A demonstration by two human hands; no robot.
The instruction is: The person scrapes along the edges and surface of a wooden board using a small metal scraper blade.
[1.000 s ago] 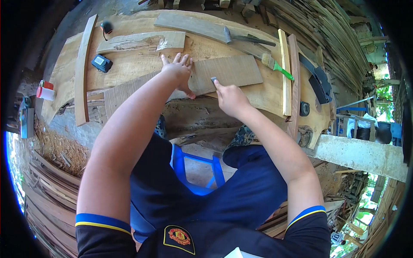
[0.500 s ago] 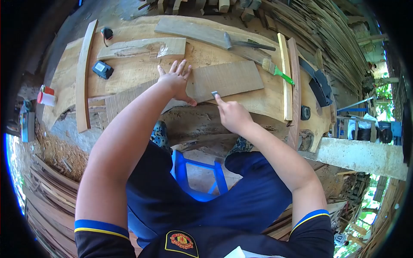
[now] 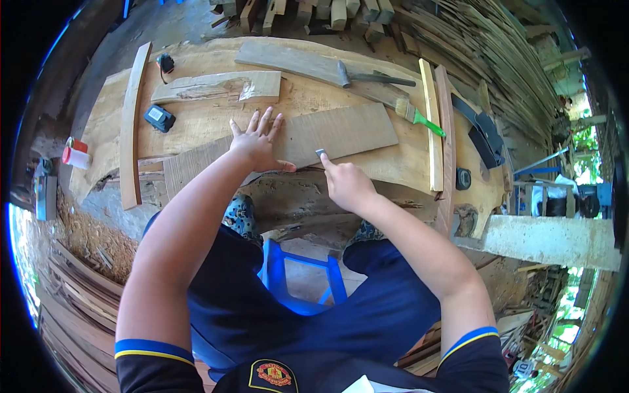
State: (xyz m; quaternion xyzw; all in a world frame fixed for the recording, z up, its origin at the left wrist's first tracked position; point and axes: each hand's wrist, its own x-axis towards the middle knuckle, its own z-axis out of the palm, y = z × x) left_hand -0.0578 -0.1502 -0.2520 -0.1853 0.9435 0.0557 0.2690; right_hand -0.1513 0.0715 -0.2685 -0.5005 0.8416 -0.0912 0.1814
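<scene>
A long grey-brown plank (image 3: 341, 134) lies at a slant across the light wooden slab in front of me. My left hand (image 3: 255, 143) rests on it, palm down, fingers spread wide. At the plank's near edge, my right hand (image 3: 349, 185) is closed around a small tool with a flat metal blade (image 3: 320, 152) at its tip. Its index finger stretches along the blade, and the rest of the tool is hidden in the fist. Beyond the plank lie a hammer (image 3: 377, 77) and a green-handled paintbrush (image 3: 419, 119).
Narrow wood strips (image 3: 133, 128) cross the slab (image 3: 203, 131) at left and right. A battery-like block (image 3: 159, 118), tape measures (image 3: 463, 178), a red-and-white jar (image 3: 76, 154) and a dark sheath (image 3: 483, 141) sit around. A blue stool (image 3: 278, 275) stands between my legs. Stacked lumber (image 3: 472, 65) lies behind.
The whole view has shifted slightly, so the bench appears lower. Both hands have moved a little to the left; the left stays flat on the plank, and the right keeps the blade at its edge.
</scene>
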